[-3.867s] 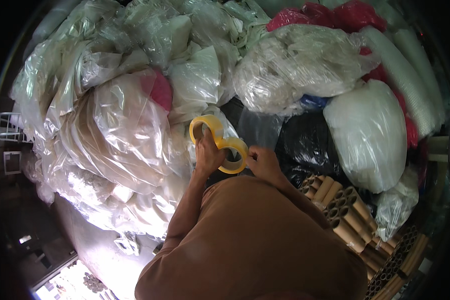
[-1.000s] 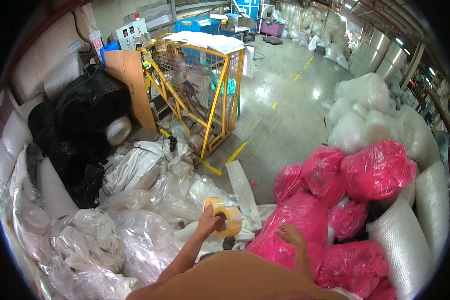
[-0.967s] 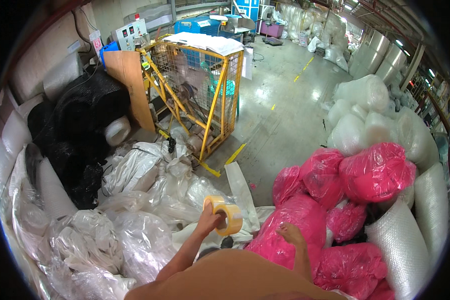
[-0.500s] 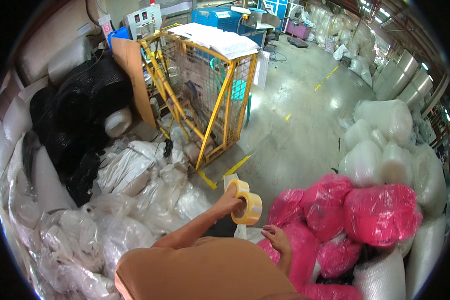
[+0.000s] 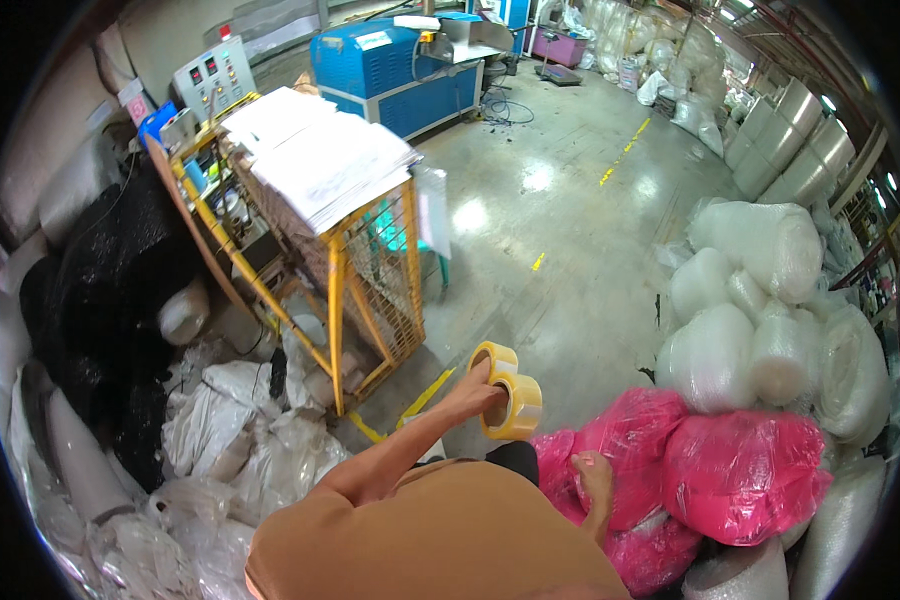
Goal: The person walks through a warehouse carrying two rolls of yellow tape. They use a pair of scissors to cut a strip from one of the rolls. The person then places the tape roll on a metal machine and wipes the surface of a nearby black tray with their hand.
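As the grey floor (image 5: 550, 280) to the right of the yellow mesh cage (image 5: 337, 310) spreads wider in my view than half a second ago, the cage itself looms nearer, and the blue machine (image 5: 400, 75) beyond it is less hidden. The pink bundles (image 5: 640, 450), to the right of the cage and nearer me, show lower down. My right hand (image 5: 595, 480), in front of those bundles, has its fingers loosely curled and grips nothing I can see; whether it brushes the plastic I cannot tell. My left hand (image 5: 470, 395), just right of the cage, does the grasping: its fingers hook into two rolls of yellowish tape (image 5: 528, 408), touching each other above the floor. That hold is unchanged and I see no strip pulled loose, so I judge I am simply carrying them.
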Available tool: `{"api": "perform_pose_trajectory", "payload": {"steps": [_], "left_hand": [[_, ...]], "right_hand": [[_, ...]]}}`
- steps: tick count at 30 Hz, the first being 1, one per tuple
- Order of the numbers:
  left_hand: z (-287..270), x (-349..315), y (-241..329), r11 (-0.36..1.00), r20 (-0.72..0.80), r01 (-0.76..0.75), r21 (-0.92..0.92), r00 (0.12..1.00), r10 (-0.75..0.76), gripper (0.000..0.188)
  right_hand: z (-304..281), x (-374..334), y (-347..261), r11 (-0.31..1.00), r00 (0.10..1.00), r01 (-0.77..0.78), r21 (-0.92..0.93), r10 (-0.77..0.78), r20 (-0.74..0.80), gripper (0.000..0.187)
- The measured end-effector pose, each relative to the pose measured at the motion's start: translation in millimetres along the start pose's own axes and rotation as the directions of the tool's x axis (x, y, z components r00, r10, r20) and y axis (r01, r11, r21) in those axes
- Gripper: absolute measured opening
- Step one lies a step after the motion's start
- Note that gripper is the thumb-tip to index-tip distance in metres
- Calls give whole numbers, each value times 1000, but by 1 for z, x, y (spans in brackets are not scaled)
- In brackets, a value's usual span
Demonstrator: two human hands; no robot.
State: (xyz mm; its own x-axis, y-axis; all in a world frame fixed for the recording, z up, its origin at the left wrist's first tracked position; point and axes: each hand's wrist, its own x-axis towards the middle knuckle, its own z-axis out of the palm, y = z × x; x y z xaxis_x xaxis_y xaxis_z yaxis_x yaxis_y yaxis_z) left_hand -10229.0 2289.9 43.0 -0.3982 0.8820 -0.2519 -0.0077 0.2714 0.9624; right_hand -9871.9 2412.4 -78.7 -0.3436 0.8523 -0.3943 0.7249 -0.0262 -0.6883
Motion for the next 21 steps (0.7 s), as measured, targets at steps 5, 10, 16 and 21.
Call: {"api": "perform_pose_trajectory", "payload": {"steps": [5, 10, 16, 21], "left_hand": [[24, 145, -4, 992, -99, -52, -111, 994, 41, 46], [41, 273, 13, 979, -209, 27, -203, 975, -71, 46], [24, 402, 51, 959, -420, 49, -280, 892, -169, 46], [6, 503, 66, 933, -555, 126, -337, 774, -305, 45]], "right_hand": [[-19, 156, 29, 976, 934, 165, -145, -107, 342, 44], [-62, 307, -36, 976, 940, 179, -124, -133, 314, 53], [-128, 466, -220, 940, 834, 340, 13, -308, 458, 46], [-106, 581, -334, 873, 616, 324, 366, -488, 619, 55]]}}
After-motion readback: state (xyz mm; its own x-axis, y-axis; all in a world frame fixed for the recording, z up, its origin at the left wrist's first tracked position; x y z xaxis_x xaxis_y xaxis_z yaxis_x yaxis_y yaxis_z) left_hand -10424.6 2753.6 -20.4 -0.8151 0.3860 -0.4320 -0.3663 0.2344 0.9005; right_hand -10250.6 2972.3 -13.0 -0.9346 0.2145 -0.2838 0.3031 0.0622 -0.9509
